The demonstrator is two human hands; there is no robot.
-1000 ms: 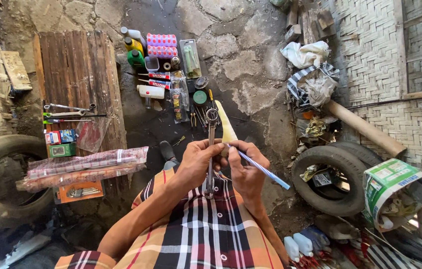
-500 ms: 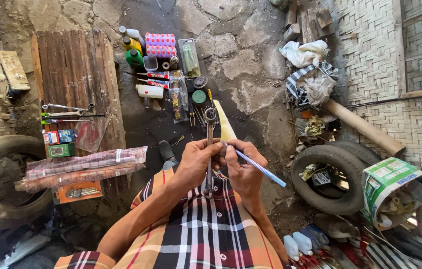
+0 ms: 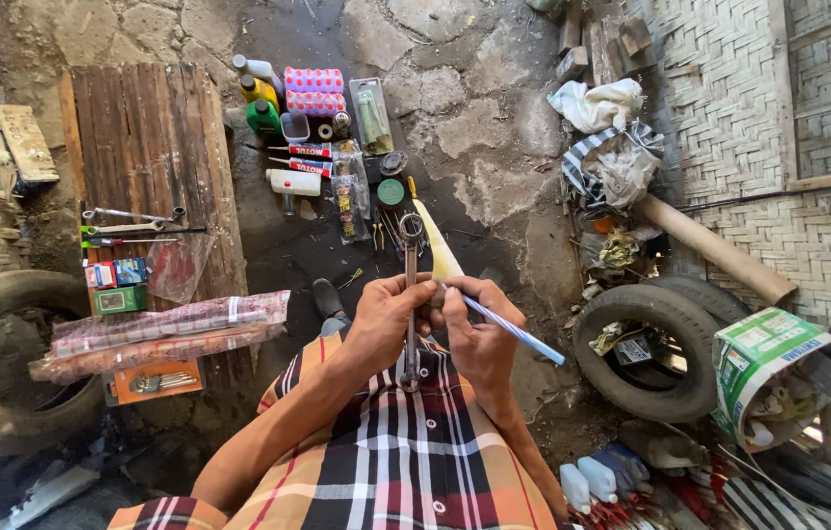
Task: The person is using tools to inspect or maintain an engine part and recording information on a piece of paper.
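A long metal wrench is being held upright in front of the chest, its ring end pointing away toward the bottles. It is being gripped tightly by the left hand. A blue stick is being pinched by the right hand. Bare stone floor is being left open ahead, between a wooden board and a tire.

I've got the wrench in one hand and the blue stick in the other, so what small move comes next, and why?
Probably bring the blue stick's near tip in against the wrench. The left hand holds the wrench upright by its shaft, ring end up, and the right hand pinches the stick right beside it, tip close to the shaft. Whether they already touch, I cannot tell.
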